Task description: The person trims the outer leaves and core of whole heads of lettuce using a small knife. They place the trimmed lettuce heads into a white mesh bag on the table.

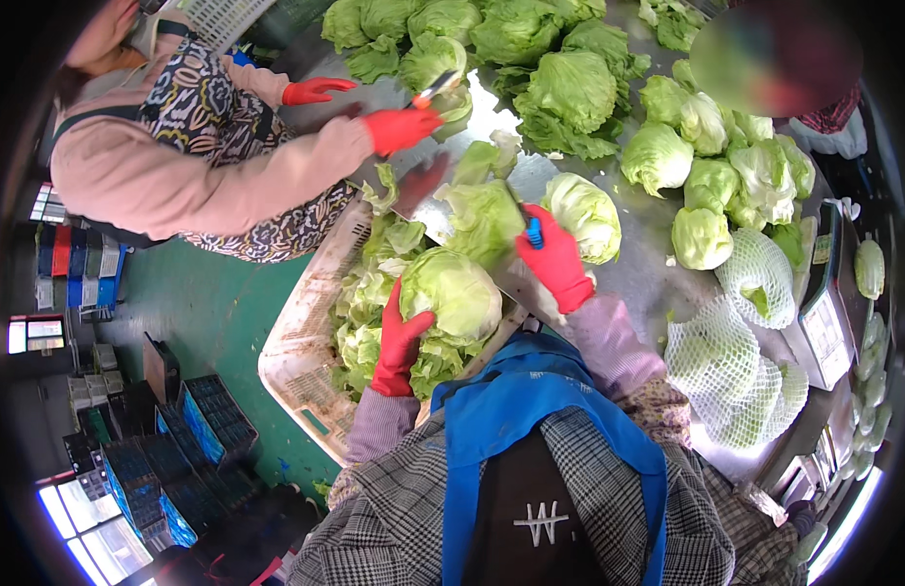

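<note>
My left hand (402, 340), in a red glove, curls round the near left side of an iceberg lettuce (454, 291) above a crate. My right hand (558, 262), also red-gloved, is closed on the blue handle of a knife (534, 232). Its thin blade points away from me, beside a pale green lettuce leaf (480, 220) just beyond the held head. Another lettuce head (582, 217) rests on the metal table, right of the knife. Loose leaves (360, 342) fill the pinkish-white plastic crate (294, 317) under my left hand.
Across to the left, a co-worker's red-gloved hand (402, 129) grips a knife. Lettuce heads (568, 93) are piled at the table's far side, more (706, 186) to the right. White foam net sleeves (721, 361) lie near a scale (825, 327). Dark crates (213, 420) stand on the green floor.
</note>
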Tool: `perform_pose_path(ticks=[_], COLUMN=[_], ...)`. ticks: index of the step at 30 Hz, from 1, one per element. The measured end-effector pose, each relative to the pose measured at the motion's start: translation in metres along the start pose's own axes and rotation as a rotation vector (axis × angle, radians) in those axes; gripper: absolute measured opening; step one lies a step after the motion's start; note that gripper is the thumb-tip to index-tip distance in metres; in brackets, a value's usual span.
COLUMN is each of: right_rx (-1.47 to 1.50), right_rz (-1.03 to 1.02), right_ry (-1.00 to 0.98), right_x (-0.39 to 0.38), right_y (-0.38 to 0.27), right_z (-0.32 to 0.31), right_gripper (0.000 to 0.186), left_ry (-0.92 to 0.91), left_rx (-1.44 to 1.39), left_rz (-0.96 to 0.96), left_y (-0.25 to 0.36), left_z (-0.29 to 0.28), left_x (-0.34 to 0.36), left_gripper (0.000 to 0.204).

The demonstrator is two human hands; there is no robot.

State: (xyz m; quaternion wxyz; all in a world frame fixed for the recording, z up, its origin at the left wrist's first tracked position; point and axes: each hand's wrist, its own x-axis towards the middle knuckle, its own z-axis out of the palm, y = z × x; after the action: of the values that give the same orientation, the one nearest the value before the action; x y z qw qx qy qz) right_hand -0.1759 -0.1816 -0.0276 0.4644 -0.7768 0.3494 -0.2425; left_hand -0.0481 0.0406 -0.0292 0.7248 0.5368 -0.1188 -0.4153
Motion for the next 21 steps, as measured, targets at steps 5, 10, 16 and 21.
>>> perform_pose_path(ticks=[5, 10, 16, 21], right_rx=[0.2, 0.135, -0.065, 0.04], right_rz=[0.024, -0.157, -0.334, -0.271], right_ry=[-0.275, -0.207, -0.212, -0.195], right_x=[-0.036, -0.04, -0.037, -0.036], right_y=[-0.016, -0.037, -0.042, -0.043], right_z=[0.006, 0.008, 0.002, 0.002], right_gripper=[0.057, 0.063, 0.065, 0.058], left_ry=[0.095, 0.0, -0.097, -0.116], left_rx=[0.104, 0.331, 0.383, 0.151], left_rz=[0.154, 0.277, 0.266, 0.19], left_y=[0.014, 0.034, 0.041, 0.036], left_z=[0.005, 0.018, 0.017, 0.008], left_x=[-0.002, -0.007, -0.013, -0.022], left_gripper=[0.092, 0.094, 0.098, 0.099])
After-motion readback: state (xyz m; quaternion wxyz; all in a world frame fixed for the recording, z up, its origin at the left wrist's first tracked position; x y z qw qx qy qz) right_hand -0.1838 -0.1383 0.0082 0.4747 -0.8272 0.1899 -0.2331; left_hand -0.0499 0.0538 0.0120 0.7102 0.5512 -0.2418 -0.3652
